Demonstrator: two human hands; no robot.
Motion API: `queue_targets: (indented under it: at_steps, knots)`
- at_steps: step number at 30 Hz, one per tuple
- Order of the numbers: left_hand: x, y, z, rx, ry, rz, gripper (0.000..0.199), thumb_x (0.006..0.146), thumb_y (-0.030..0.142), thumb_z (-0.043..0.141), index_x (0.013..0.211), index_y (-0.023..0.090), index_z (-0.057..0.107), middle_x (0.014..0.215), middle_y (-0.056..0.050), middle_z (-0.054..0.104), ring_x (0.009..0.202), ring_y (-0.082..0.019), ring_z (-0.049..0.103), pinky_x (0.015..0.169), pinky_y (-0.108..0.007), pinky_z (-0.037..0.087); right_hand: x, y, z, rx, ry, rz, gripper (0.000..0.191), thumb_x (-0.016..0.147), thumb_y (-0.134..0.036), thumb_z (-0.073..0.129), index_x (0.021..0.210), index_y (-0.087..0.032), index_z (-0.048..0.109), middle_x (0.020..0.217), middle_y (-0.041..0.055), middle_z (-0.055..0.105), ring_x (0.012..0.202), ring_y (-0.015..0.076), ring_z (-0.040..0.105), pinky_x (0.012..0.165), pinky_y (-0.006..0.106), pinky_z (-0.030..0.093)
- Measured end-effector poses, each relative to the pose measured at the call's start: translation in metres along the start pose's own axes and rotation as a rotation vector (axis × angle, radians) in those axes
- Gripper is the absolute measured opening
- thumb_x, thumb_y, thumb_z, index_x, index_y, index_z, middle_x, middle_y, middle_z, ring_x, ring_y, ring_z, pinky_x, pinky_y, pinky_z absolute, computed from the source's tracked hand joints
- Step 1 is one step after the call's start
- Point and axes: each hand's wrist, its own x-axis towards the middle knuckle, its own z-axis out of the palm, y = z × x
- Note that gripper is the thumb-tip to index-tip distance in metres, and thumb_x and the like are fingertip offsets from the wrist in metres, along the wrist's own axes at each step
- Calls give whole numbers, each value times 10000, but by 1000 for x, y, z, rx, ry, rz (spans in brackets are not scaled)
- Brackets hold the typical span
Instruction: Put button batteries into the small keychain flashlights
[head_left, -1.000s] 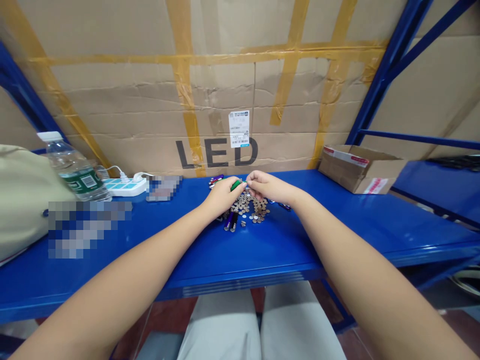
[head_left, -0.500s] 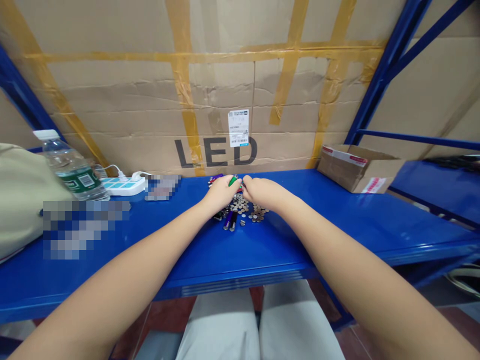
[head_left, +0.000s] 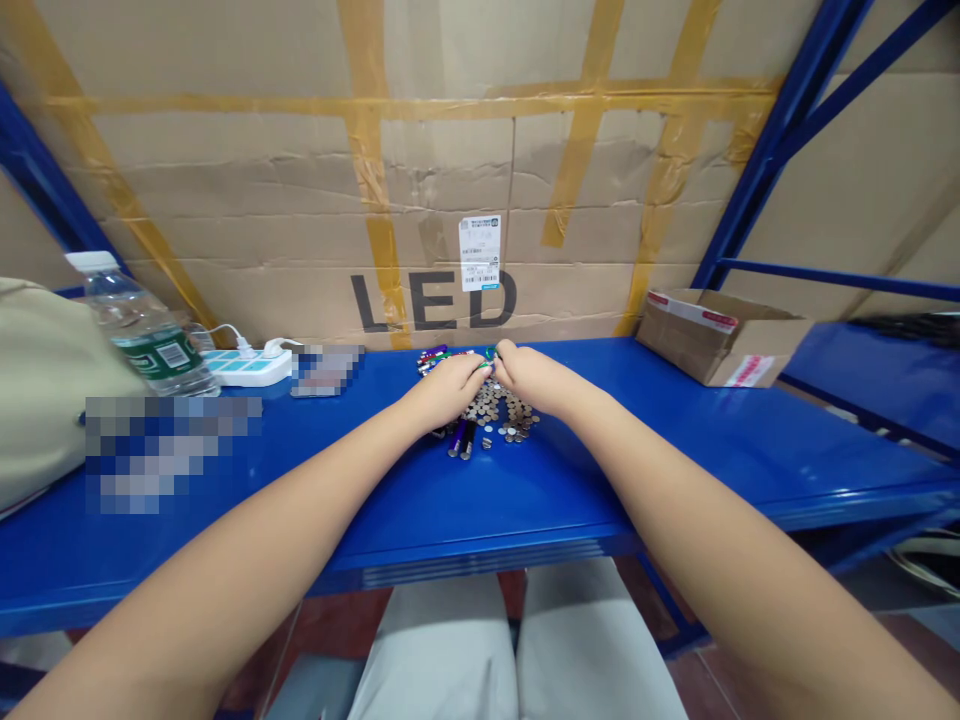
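My left hand (head_left: 448, 388) and my right hand (head_left: 529, 376) meet fingertip to fingertip over a pile on the blue table. Fingers of both are pinched closed on a small green metal tube (head_left: 490, 353), mostly hidden by them. Under and in front of the hands lie several silver button cells (head_left: 491, 403). Nearer to me, a purple tube (head_left: 456, 440) and a black tube (head_left: 468, 440) with silver ends lie side by side. A small silver piece (head_left: 487, 443) is beside them. Behind my left hand, more coloured tubes (head_left: 431, 357) are heaped.
On the left stand a water bottle (head_left: 161, 340), a white power strip (head_left: 251, 368) and a pale bag (head_left: 52, 390). An open cardboard box (head_left: 720, 335) sits at the right on the blue table (head_left: 675, 440). A large taped carton (head_left: 285, 220) walls off the back.
My left fingers have closed further over the green tube, so less of it shows. My right fingertips have shifted slightly up and right against it. The pile looks the same.
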Motion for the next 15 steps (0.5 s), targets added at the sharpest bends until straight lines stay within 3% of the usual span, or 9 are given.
queue_targets:
  at_steps: [9,12,15]
  knots:
    - [0,0,1,-20,38,-39,204,936,252,403,920,158,584,991,-88,670,934,-236,610,822,-347,450,-3,-10,-8,-72,-24,80,224,968,-252,327,1043,-90,462,907,165,677,781,267,648,601,311,376]
    - [-1,1,3,-31,82,-94,196,925,237,433,1050,146,552,1047,-108,665,990,-244,614,841,-356,459,-3,-10,-8,-67,-28,85,228,971,-243,315,1040,-87,465,901,165,680,770,254,645,600,306,379]
    - [-2,2,4,-48,114,-144,329,917,233,461,1222,112,460,1048,-129,663,984,-241,627,849,-362,472,-3,-9,-8,-57,-28,84,230,971,-231,307,1049,-79,462,896,170,681,758,242,639,601,302,379]
